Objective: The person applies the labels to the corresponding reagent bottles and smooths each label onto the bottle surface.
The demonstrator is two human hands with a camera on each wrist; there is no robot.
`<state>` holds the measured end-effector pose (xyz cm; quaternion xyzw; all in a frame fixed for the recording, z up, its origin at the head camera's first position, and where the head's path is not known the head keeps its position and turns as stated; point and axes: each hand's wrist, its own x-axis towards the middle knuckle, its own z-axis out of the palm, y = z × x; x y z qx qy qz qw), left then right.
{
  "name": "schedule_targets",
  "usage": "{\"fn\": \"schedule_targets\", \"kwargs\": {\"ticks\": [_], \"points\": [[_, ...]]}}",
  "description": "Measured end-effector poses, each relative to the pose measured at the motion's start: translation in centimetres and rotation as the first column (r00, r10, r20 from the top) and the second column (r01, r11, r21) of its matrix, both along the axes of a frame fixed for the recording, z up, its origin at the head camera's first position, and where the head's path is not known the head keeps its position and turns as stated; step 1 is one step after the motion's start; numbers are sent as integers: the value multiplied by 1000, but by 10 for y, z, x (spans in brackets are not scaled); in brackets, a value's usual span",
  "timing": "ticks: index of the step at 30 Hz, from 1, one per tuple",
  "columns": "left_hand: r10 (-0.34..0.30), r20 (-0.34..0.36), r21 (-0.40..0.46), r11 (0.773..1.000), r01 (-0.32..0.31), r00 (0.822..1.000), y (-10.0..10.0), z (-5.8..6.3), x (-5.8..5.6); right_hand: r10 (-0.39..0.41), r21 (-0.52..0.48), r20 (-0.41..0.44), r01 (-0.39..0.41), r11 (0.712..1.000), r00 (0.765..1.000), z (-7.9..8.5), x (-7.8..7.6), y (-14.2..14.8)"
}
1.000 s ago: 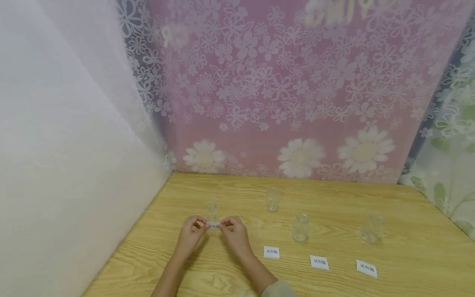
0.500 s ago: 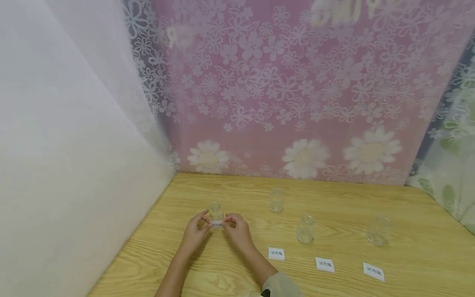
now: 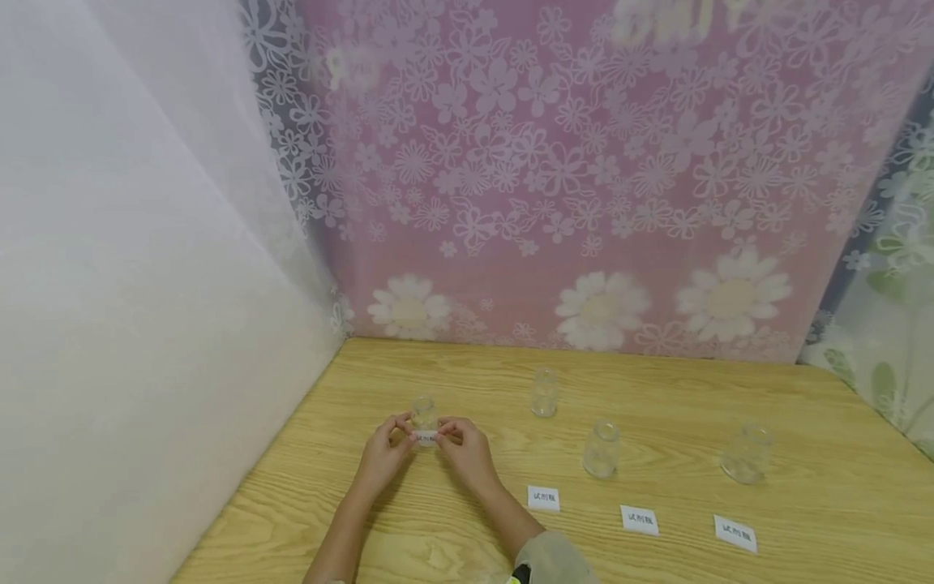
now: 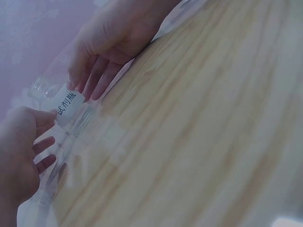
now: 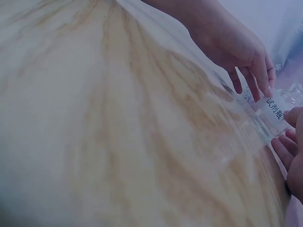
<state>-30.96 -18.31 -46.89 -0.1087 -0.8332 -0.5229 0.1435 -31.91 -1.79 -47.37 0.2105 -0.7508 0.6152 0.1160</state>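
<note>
Covering part of the near side of a clear glass jar [image 3: 423,412], a white label [image 3: 426,436] with dark printed characters sits between 2 hands. The left hand [image 3: 381,458] pinches its left end with thumb and forefinger; the right hand [image 3: 470,462] pinches its right end the same way. Whether the label's whole back touches the glass, I cannot tell. The jar stands upright on a wood-grain table [image 3: 452,531]. To the right stand 3 more clear jars: a far jar [image 3: 543,393], a middle jar [image 3: 601,450] and a rightmost jar [image 3: 746,454]. Nearer the person lie 3 similar labels, a left card [image 3: 543,498], a centre card [image 3: 639,520] and a right card [image 3: 734,533], well apart from those jars' bases. A pink floral curtain [image 3: 503,203] hangs behind.
</note>
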Motion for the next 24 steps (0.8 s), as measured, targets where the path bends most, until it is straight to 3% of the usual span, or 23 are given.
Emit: {"fn": "schedule_targets", "kwargs": {"ticks": [6, 11, 24], "points": [[1, -28, -14, 1000, -1, 1000, 0, -2, -2, -20, -28, 11, 20, 999, 1000, 5, 1, -1], [10, -47, -4, 1000, -11, 999, 0, -4, -4, -50, -26, 7, 50, 998, 999, -6, -7, -4], [85, -82, -22, 996, -87, 993, 6, -4, -4, -176, 19, -13, 177, 984, 984, -7, -7, -10]]}}
